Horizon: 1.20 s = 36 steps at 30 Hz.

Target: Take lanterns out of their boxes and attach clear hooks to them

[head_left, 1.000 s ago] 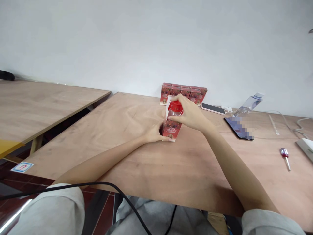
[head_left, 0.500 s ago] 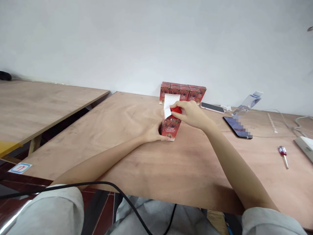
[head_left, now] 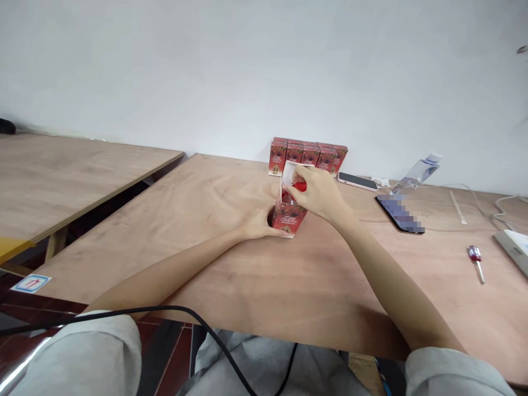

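A small red printed box [head_left: 289, 218] stands upright on the plywood table [head_left: 231, 264], its white top flap raised. My left hand [head_left: 258, 223] grips the box's left side near the base. My right hand [head_left: 317, 191] is over the open top, its fingers pinching the red cap of a bottle [head_left: 300, 186] that sits down inside the box, with only the cap showing. A row of several matching red boxes [head_left: 308, 155] stands against the wall just behind.
Two phones [head_left: 358, 181] [head_left: 396, 213] lie right of the boxes, with a plastic bottle [head_left: 416, 172] on its side, white cables and a red-handled screwdriver [head_left: 476, 260]. A second table [head_left: 61, 176] stands to the left across a gap. A black cable [head_left: 165, 312] crosses my lap.
My right hand has pushed the red-capped bottle down into the box; a second ago most of the bottle stood above it. The left hand has kept its hold.
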### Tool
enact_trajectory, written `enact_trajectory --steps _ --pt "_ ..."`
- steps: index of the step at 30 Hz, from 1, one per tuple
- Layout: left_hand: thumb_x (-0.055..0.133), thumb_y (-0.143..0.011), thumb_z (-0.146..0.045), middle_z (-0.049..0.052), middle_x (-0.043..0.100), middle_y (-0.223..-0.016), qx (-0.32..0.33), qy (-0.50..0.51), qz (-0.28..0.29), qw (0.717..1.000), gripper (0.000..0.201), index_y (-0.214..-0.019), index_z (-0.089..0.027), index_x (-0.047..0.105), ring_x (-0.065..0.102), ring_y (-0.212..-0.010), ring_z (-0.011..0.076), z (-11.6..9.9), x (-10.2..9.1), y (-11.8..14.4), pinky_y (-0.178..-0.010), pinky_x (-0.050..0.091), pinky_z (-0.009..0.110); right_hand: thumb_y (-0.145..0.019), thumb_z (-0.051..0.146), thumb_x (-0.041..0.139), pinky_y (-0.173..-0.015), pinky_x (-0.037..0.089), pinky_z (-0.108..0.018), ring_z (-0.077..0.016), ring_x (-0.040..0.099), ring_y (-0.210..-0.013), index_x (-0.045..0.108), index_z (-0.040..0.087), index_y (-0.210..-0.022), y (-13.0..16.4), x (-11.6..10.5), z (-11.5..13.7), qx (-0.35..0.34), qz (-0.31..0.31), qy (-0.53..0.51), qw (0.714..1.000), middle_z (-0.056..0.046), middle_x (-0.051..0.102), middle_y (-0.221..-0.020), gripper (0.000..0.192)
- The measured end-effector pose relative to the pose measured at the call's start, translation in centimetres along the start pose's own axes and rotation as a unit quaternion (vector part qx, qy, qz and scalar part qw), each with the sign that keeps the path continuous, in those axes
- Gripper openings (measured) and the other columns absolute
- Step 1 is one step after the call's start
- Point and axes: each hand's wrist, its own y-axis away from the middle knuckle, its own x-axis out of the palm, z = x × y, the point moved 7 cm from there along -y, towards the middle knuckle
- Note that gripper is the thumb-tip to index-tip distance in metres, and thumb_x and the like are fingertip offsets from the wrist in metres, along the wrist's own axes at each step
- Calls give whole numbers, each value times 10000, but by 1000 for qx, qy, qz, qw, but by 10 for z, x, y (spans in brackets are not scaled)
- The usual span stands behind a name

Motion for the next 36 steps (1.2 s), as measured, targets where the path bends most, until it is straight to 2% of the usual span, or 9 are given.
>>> enact_trajectory --steps 4,9,12,18,24,28,32,34,36 --pt "772 -598 -426 78 632 -1150 6 17 6 1000 634 -1135 -187 533 595 -1057 242 -7 2 2 -904 479 393 -820 336 487 -673 403 -311 -197 571 -698 586 185 -747 0 -4 2 -15 3 -11 1000 -61 634 -738 195" --pt "771 -594 -436 71 639 -1114 21 8 -11 1000 628 -1117 -183 533 604 -1024 243 -6 -1 2 -892 488 396 -812 205 477 -745 441 -294 -185 632 -802 604 176 -937 6 3 12 -75 126 -92 985 -52 699 -891 181" --pt "772 -589 -443 74 631 -1124 22 -1 -13 1000 652 -1130 -178 522 596 -1036 248 -5 -2 2 -901 484 402 -795 156 478 -763 455 -291 -176 649 -816 590 174 -1015 8 5 11 -75 153 -124 978 -46 709 -910 248" --pt "787 -566 -443 99 598 -1182 3 8 -21 1000 762 -1203 -181 462 579 -1078 271 -7 -3 5 -924 473 427 -752 103 409 -745 454 -296 -174 628 -823 629 185 -860 2 -8 5 -86 54 -165 981 -34 695 -893 258" --pt "776 -597 -385 94 532 -1276 48 58 -41 996 1094 -1437 -273 85 585 -1078 264 -10 2 11 -903 493 397 -632 27 369 -772 429 -334 -205 570 -864 610 189 -815 -1 -23 -11 -82 -7 -120 989 -49 651 -869 344" --pt "774 -578 -412 69 411 -1394 55 26 -50 997 1101 -1440 -320 96 567 -1110 253 -5 1 11 -890 509 350 -649 37 406 -810 414 -376 -230 531 -912 594 200 -928 -1 -26 -20 -84 17 -100 991 -59 629 -952 373" --pt "771 -570 -436 40 453 -1362 82 -24 -61 995 1067 -1426 -337 142 486 -1218 260 -8 -2 11 -988 447 355 -733 180 547 -858 415 -407 -247 502 -995 547 215 -1067 1 -25 -18 -95 42 -116 988 -70 583 -1072 336" --pt "772 -572 -430 24 438 -1379 105 -30 -66 992 1034 -1412 -353 173 432 -1271 258 -13 -4 12 -1047 394 365 -722 307 640 -895 408 -431 -271 468 -1079 502 223 -1164 1 -24 -13 -94 42 -115 988 -89 533 -1160 470" --pt "768 -579 -419 24 405 -1410 83 -13 -51 995 1020 -1407 -352 174 416 -1285 257 -12 -3 12 -1073 368 379 -676 408 705 -943 387 -460 -302 399 -1190 409 234 -1287 1 -25 -9 -89 29 -110 989 -114 450 -1274 701"
